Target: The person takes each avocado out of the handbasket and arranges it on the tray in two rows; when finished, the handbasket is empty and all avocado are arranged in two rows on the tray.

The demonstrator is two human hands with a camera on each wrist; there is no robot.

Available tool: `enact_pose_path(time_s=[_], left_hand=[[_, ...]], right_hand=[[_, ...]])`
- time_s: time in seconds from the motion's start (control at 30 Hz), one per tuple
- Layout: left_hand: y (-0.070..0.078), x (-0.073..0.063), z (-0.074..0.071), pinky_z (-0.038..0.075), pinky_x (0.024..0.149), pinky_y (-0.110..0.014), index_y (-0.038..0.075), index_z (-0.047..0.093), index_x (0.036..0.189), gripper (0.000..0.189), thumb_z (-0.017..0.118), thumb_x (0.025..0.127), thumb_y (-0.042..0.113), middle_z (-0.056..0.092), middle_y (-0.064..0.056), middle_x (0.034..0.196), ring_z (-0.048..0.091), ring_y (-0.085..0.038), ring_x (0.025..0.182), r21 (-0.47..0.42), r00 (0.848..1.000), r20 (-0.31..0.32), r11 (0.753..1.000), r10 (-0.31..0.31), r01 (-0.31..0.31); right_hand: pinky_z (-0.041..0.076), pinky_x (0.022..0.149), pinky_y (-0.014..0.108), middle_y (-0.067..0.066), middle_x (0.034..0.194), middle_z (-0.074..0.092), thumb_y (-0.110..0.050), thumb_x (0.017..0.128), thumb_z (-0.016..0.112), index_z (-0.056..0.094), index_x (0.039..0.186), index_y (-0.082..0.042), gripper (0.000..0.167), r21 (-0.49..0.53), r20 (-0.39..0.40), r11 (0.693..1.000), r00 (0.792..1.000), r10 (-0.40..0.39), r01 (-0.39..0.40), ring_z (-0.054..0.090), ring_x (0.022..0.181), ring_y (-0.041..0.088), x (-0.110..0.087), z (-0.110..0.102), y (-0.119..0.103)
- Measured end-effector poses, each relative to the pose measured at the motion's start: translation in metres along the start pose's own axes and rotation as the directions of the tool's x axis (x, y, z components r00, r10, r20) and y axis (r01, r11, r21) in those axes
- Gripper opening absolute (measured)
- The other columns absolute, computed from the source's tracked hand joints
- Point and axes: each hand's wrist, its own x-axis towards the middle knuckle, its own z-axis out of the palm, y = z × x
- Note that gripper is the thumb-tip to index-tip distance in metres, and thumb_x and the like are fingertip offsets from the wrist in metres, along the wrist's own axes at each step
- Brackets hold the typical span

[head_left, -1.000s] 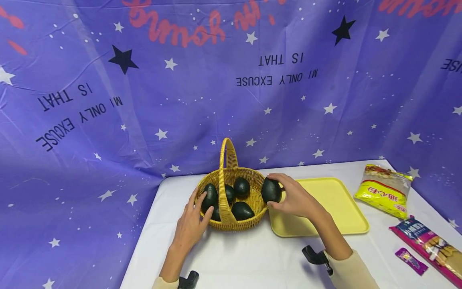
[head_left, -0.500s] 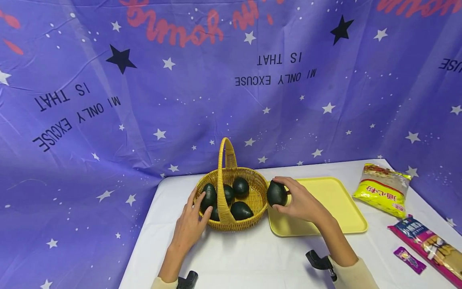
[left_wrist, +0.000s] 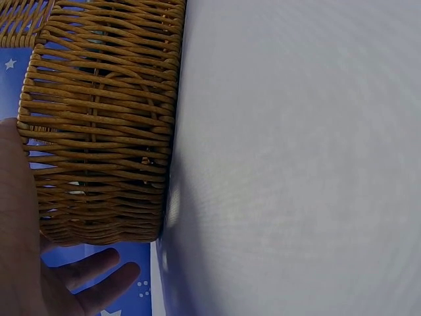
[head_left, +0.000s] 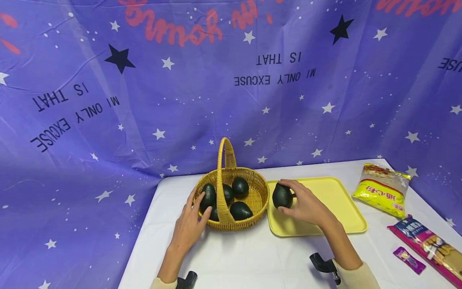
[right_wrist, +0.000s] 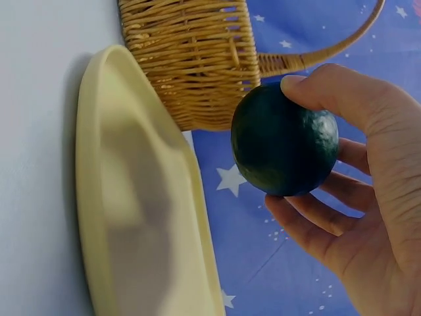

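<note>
My right hand [head_left: 304, 202] holds a dark green avocado [head_left: 282, 196] between thumb and fingertips. In the right wrist view the avocado [right_wrist: 283, 138] is above the yellow tray [right_wrist: 99, 197], with the fingers below its far side. The oval wicker basket [head_left: 258, 214] with a tall arched handle stands left of the tray. Several avocados lie in it, one [head_left: 241, 210] at the front, another [head_left: 240, 186] at the back. At the basket's left rim rests my left hand [head_left: 189, 224], thumb and index reaching over beside an avocado [head_left: 208, 196]. In the left wrist view two straight fingers [left_wrist: 108, 286] extend outside the wickerwork.
Right of the tray lies a yellow-and-clear food bag [head_left: 382, 190]. A pink-and-blue snack packet [head_left: 427, 249] and a small purple packet [head_left: 409, 260] lie nearer the front right. A purple star-printed cloth [head_left: 202, 100] hangs behind the white-covered table [head_left: 249, 261].
My right hand has carried the avocado rightward, from the basket's right rim to over the tray's left part. The left hand stays at the basket rim.
</note>
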Motion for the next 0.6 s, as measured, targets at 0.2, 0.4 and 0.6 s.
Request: enact_pose_path(time_s=[0.2,0.4,0.6], left_hand=[[-0.001,-0.001,0.0,0.058,0.082,-0.057,0.021,0.047,0.165,0.067,0.048,0.111,0.061,0.022,-0.006,0.179,0.059,-0.04,0.133,0.0,1.0,0.009,1.0,-0.013,0.013],[0.0,-0.002,0.0,0.057,0.089,-0.06,0.022,0.046,0.165,0.067,0.047,0.111,0.061,0.022,-0.006,0.179,0.055,-0.041,0.14,-0.003,1.0,0.017,1.0,-0.017,0.017],[0.001,-0.001,-0.001,0.057,0.092,-0.061,0.022,0.045,0.166,0.067,0.049,0.111,0.061,0.02,-0.003,0.179,0.054,-0.04,0.142,-0.013,0.999,0.024,1.0,-0.028,0.028]], right_hand=[[0.058,0.096,0.055,0.019,0.146,0.063,-0.021,0.08,0.094,0.059,0.147,-0.002,0.078,-0.003,0.015,1.0,1.0,-0.007,0.007,0.064,0.127,0.039,0.007,0.008,0.018],[0.059,0.094,0.052,0.021,0.144,0.064,-0.019,0.079,0.094,0.059,0.146,0.002,0.078,0.001,0.036,1.0,0.999,-0.007,0.007,0.066,0.124,0.038,0.015,0.014,0.035],[0.056,0.099,0.058,0.024,0.142,0.065,-0.019,0.078,0.093,0.059,0.145,0.004,0.078,-0.003,0.059,1.0,0.998,0.005,-0.005,0.066,0.124,0.042,0.024,0.021,0.044]])
